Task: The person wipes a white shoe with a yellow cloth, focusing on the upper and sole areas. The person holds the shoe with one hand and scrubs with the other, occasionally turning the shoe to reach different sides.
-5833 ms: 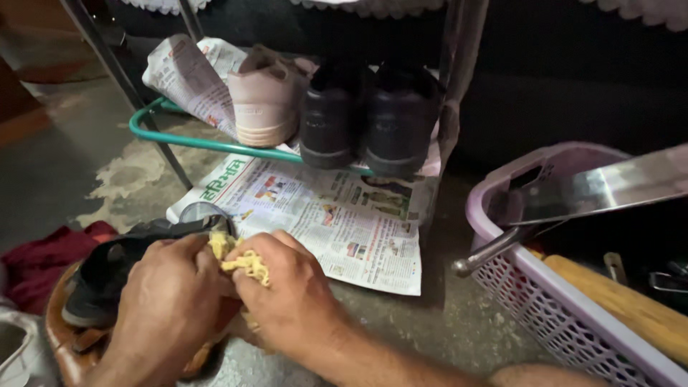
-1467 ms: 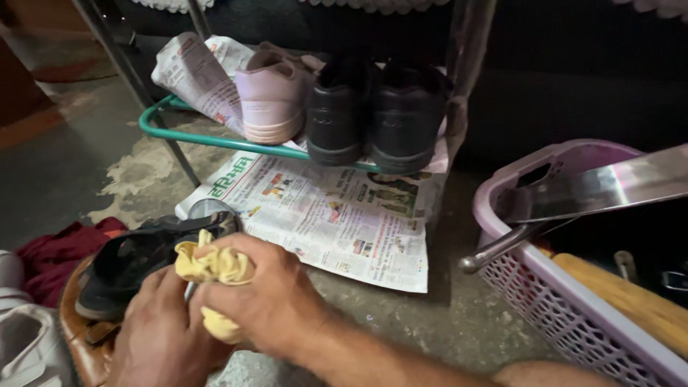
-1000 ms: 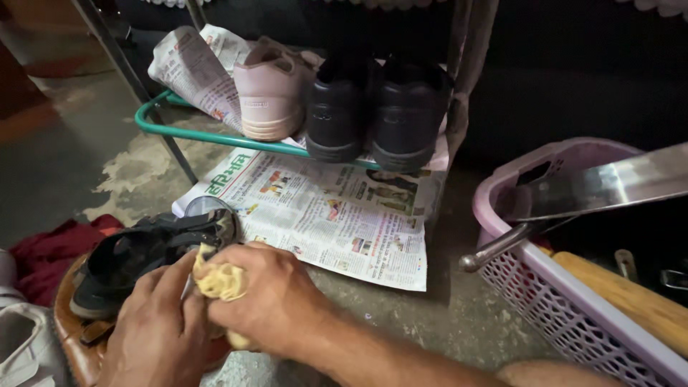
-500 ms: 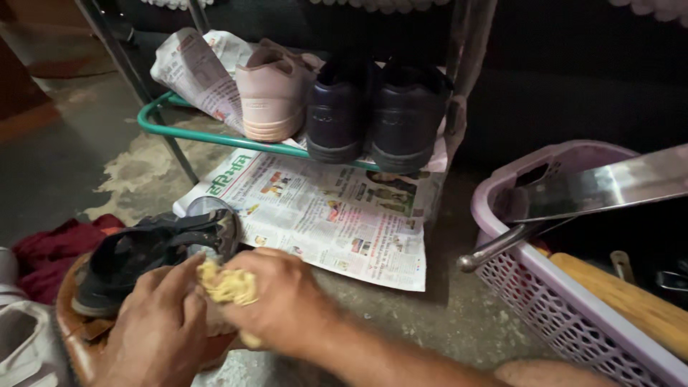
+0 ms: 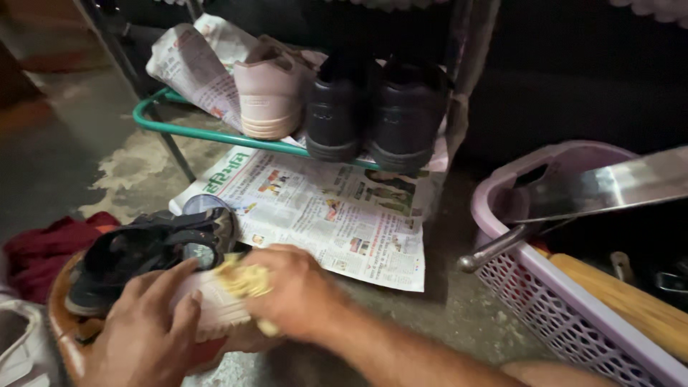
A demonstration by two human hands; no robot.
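Grey, stained concrete floor [image 5: 459, 315] fills the dim scene, seen from above by a person crouched low. Near the lower left, the left hand [image 5: 147, 326] lies flat with fingers spread against the side of a pale shoe [image 5: 208, 304], steadying it. The right hand [image 5: 301, 290] is curled tight around a crumpled yellow cloth [image 5: 240, 279], pressing it onto the same pale shoe. Just behind the hands, a dark sandal-style shoe [image 5: 143, 254] rests on a round brown wooden stool [image 5: 68, 340], with a bundle of dark red cloth [image 5: 43, 251] on the floor to its left. A sheet of printed newspaper [image 5: 322, 211] is spread on the floor beyond the hands. Above it stands a green metal shoe rack [image 5: 208, 135], its lowest shelf lined with more newspaper and carrying a pale pink sneaker [image 5: 269, 93] beside a pair of black shoes [image 5: 373, 107], heels outward. At the right, a lilac plastic basket [image 5: 552, 308] with a lattice wall holds a shiny steel tray and a wooden handle [image 5: 623, 308].
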